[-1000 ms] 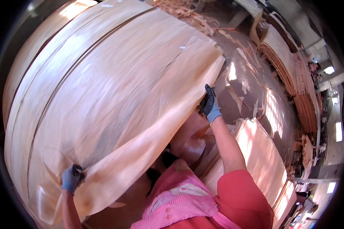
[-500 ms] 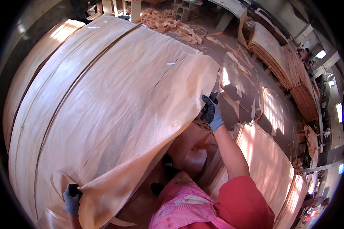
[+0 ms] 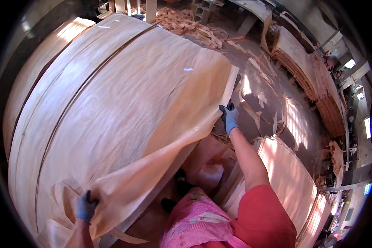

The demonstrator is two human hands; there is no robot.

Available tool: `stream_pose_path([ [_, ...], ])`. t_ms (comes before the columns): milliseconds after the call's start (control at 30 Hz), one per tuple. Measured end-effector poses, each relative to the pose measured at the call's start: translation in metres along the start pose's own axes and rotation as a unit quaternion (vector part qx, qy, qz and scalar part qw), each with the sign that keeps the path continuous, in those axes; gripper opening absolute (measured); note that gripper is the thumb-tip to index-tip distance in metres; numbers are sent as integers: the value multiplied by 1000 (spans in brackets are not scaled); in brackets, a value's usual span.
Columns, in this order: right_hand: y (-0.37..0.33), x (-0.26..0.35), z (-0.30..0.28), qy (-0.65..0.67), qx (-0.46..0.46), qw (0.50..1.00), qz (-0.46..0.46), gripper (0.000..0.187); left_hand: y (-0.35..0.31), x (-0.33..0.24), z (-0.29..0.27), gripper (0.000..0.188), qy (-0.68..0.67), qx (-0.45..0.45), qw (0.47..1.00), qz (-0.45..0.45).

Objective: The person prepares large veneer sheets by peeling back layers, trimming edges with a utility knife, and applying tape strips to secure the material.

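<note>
A wide, thin sheet of pale wood veneer (image 3: 124, 103) lies over a broad stack in front of me. Its near edge is lifted and curled, running as a slack fold between my hands. At the lower left my left hand (image 3: 86, 205), gloved in grey-blue, is closed on the edge of the sheet. My right hand (image 3: 228, 115), in a glove with dark fingers, pinches the edge near the right corner. Between the fold and the flat part is a darker orange-brown band (image 3: 186, 107). Loose curled veneer strips (image 3: 62, 198) lie beside my left hand.
More veneer stacks stand at right, near my elbow (image 3: 285, 177) and farther back (image 3: 301, 62). A heap of veneer scraps (image 3: 186, 27) lies on the far floor, with loose strips across the floor (image 3: 256, 99). My dark shoes show below the stack's near edge.
My left hand has moved right and slightly up with the veneer edge. The near edge has curled further, and the darker band has appeared. My right hand stays nearly in place.
</note>
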State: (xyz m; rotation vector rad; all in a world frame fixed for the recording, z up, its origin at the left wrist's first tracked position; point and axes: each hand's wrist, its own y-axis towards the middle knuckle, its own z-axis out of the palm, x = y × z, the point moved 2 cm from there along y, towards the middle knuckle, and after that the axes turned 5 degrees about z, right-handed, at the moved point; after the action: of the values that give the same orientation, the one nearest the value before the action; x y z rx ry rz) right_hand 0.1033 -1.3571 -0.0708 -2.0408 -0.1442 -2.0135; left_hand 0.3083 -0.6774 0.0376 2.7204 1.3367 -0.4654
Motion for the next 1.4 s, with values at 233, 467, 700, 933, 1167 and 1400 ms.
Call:
stream_pose_path([
  [233, -9, 6, -26, -46, 33, 991, 124, 31, -14, -16, -13, 36, -219, 236, 936, -144],
  [467, -8, 78, 17, 49, 65, 992, 93, 30, -7, 30, -62, 44, -396, 115, 896, -165],
  [700, 20, 163, 52, 111, 109, 988, -22, 23, 38, 20, -117, 49, -369, 106, 918, -96],
  [933, 10, 38, 1, 11, 9, 995, 100, 35, 19, 36, -7, 43, -336, 320, 866, -185],
  [1167, 9, 13, 18, -25, 34, 998, 54, 32, 6, 66, -6, 35, -274, 327, 870, -247],
  [1400, 33, -4, 1, -160, 33, 986, -44, 33, 1, 74, 10, 39, -313, 279, 881, -219],
])
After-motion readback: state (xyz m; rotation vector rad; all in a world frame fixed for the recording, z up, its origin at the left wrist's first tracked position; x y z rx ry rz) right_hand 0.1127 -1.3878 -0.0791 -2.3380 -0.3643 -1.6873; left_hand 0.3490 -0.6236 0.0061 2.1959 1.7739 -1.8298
